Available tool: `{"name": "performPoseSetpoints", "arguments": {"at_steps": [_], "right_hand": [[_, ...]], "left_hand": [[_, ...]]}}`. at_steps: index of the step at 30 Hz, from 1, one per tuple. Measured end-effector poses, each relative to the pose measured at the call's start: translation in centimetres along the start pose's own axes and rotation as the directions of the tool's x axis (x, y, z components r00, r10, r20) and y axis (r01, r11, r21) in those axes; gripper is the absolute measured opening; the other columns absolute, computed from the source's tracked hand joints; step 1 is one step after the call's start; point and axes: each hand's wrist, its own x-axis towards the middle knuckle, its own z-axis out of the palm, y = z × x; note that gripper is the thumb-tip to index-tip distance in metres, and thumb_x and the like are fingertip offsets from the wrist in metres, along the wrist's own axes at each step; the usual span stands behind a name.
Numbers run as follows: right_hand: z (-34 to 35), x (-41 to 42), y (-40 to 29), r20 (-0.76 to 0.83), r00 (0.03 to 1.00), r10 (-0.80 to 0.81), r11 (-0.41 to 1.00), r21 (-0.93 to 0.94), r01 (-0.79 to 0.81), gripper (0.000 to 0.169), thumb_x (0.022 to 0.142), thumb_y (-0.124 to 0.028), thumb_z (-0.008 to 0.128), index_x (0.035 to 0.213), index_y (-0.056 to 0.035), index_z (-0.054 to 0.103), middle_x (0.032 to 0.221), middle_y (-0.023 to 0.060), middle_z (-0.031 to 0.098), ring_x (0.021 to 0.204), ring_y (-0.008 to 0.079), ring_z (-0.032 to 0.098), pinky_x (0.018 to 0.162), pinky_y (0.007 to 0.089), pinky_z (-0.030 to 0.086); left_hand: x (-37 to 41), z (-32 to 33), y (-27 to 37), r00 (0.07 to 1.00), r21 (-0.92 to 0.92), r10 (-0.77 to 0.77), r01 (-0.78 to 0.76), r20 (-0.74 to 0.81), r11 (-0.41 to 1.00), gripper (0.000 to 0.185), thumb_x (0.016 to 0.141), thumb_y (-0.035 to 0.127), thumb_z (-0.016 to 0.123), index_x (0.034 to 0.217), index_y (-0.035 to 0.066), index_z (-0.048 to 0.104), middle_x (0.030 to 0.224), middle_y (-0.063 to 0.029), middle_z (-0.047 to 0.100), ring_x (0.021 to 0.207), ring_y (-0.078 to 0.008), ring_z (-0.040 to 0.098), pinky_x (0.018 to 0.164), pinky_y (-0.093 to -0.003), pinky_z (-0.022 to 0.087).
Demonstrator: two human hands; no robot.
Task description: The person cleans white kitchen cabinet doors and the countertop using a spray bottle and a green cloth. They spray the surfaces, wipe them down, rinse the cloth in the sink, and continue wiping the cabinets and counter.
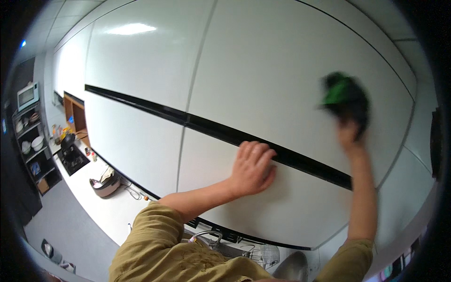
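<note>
My right hand (348, 132) holds a dark cloth with a green patch (347, 93) against the white upper cabinet door (267, 70). Both cloth and hand are blurred, and the cloth hides most of my fingers. Lower down, my left hand (253, 169) has its fingers curled over the black recessed handle strip (218, 132) that runs between the upper and lower doors. Its palm faces the white lower cabinet door (211, 169), and my fingertips are partly hidden in the strip.
Beneath the cabinets, a sink faucet (208, 233) and a wire rack (260, 255) stand close to my body. A rice cooker (105, 185) sits on the white counter (95, 208), with a black gas stove (73, 160) beyond. A metal shelf (33, 151) holds bowls and a microwave (28, 97).
</note>
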Motion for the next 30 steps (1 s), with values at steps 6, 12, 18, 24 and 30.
{"name": "performPoseSetpoints", "arguments": {"at_steps": [6, 12, 18, 24, 30], "right_hand": [[-0.7, 13.7, 7.5, -0.292, 0.809, 0.509, 0.808, -0.162, -0.567, 0.058, 0.106, -0.043, 0.040, 0.151, -0.0056, 0.039, 0.150, 0.0220, 0.044, 0.136, 0.0363, 0.044, 0.115, 0.0451, 0.033], [6.9, 31.0, -12.5, -0.304, 0.951, 0.063, 0.991, -0.091, -0.095, 0.046, 0.099, -0.035, 0.053, 0.138, -0.0115, 0.057, 0.134, 0.0203, 0.058, 0.125, 0.0368, 0.053, 0.105, 0.0456, 0.044], [14.4, 31.0, -37.5, -0.013, 0.804, -0.595, 0.797, 0.122, 0.592, 0.038, 0.087, -0.020, 0.058, 0.123, -0.0100, 0.066, 0.149, 0.0072, 0.050, 0.137, 0.0236, 0.046, 0.112, 0.0460, 0.036], [9.2, 27.9, -29.4, -0.059, 0.893, -0.446, 0.892, 0.054, 0.449, 0.021, 0.080, -0.022, 0.069, 0.090, -0.0042, 0.074, 0.102, 0.0160, 0.067, 0.107, 0.0325, 0.060, 0.101, 0.0456, 0.045], [7.1, 38.7, -14.6, -0.368, 0.930, 0.021, 0.930, -0.334, -0.154, 0.051, 0.106, -0.039, 0.039, 0.146, -0.0080, 0.046, 0.143, 0.0224, 0.050, 0.133, 0.0370, 0.047, 0.110, 0.0468, 0.040]], "left_hand": [[-0.7, -0.4, -0.5, 1.000, -0.045, -0.017, 0.017, -0.006, 0.999, 0.041, 0.074, 0.015, 0.071, 0.111, 0.000, 0.060, 0.113, -0.0172, 0.054, 0.106, -0.0363, 0.052, 0.094, -0.0507, 0.041], [-1.7, -1.1, -2.5, 0.989, -0.087, 0.143, -0.139, 0.044, 0.987, 0.043, 0.078, 0.014, 0.070, 0.116, -0.002, 0.060, 0.125, -0.0204, 0.054, 0.120, -0.0364, 0.050, 0.103, -0.0518, 0.039], [-2.2, -5.5, -5.9, 0.988, -0.083, 0.142, -0.138, 0.052, 0.987, 0.050, 0.079, 0.022, 0.071, 0.122, -0.001, 0.059, 0.132, -0.0206, 0.050, 0.130, -0.0393, 0.044, 0.116, -0.0565, 0.027], [-3.7, -11.1, -10.9, 0.992, 0.051, 0.057, -0.064, 0.116, 0.997, 0.064, 0.083, 0.030, 0.073, 0.136, 0.001, 0.053, 0.134, -0.0190, 0.049, 0.131, -0.0378, 0.043, 0.116, -0.0566, 0.027], [-3.0, -12.6, -12.5, 0.992, 0.002, 0.118, -0.118, 0.046, 0.993, 0.059, 0.082, 0.026, 0.074, 0.128, -0.004, 0.057, 0.126, -0.0198, 0.051, 0.123, -0.0378, 0.048, 0.110, -0.0535, 0.037]]}}
